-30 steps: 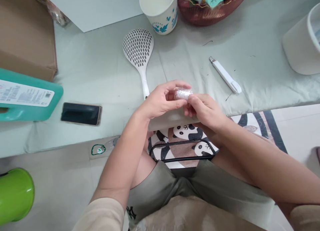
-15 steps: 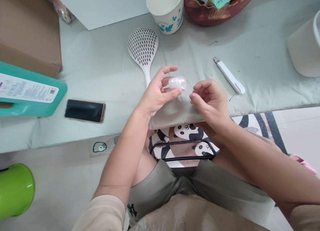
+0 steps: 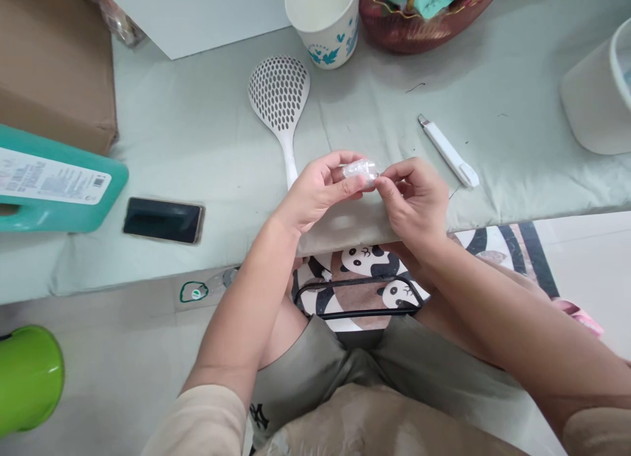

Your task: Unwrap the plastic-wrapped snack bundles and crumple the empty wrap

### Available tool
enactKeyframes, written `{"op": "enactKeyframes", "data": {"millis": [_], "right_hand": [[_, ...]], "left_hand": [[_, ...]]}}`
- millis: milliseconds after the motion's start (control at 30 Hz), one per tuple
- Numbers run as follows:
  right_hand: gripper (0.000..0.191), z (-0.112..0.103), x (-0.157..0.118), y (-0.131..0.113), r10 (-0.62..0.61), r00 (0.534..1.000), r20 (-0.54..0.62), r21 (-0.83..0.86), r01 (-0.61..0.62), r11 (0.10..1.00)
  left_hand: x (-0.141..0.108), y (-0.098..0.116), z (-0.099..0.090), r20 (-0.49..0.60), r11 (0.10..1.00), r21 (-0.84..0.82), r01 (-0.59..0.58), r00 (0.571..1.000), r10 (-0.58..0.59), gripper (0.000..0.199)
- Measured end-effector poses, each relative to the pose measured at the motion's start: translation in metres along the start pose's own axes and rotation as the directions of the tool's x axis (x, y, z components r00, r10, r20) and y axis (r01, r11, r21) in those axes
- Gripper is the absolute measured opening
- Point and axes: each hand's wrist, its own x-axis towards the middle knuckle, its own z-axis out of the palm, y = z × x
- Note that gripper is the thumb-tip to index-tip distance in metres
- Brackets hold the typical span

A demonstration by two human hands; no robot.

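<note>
Clear, crinkled plastic around a small cylindrical bundle [image 3: 359, 171], held above the near side of a pale green, cloth-covered table [image 3: 522, 114]. Clasped from the left by the bare left hand [image 3: 320, 188], thumb in front and fingers curled behind. Pinched at the opposite end by the bare right hand [image 3: 419, 196], thumb and forefinger narrowed together, remaining fingers folded inward. Contents too obscured to tell. Just beyond the left hand, a white, perforated plastic skimmer [image 3: 279, 91], handle running down partly behind that hand. Farther right, a slim white utility knife [image 3: 448, 152] lying at a slant, apart from both hands. Well to the left, a black-screened rectangular phone [image 3: 163, 220]. Toward the far side, a white, blue-leafed paper cup [image 3: 323, 39] beside a dark red, wavy-rimmed bowl [image 3: 424, 35].
</note>
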Motion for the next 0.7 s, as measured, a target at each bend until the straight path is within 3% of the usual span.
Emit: {"op": "enactKeyframes", "data": {"millis": [300,500,700], "right_hand": [[0.020,0.002,0.005,0.005,0.008,0.995,0.100,0.038,-0.012,0.999],[0.025,0.003,0.009,-0.002,0.050,0.993,0.104,0.110,-0.061,0.992],[0.043,0.010,0.011,-0.007,0.165,0.958,0.234,0.287,-0.230,0.930]], "left_hand": [[0.005,-0.007,-0.001,-0.029,0.999,0.012,-0.049,0.998,0.050,0.053],[0.008,-0.010,0.000,-0.042,0.997,-0.010,-0.079,0.996,0.079,0.059],[0.012,-0.012,0.001,-0.093,0.994,0.033,-0.100,0.990,0.102,0.067]]}}
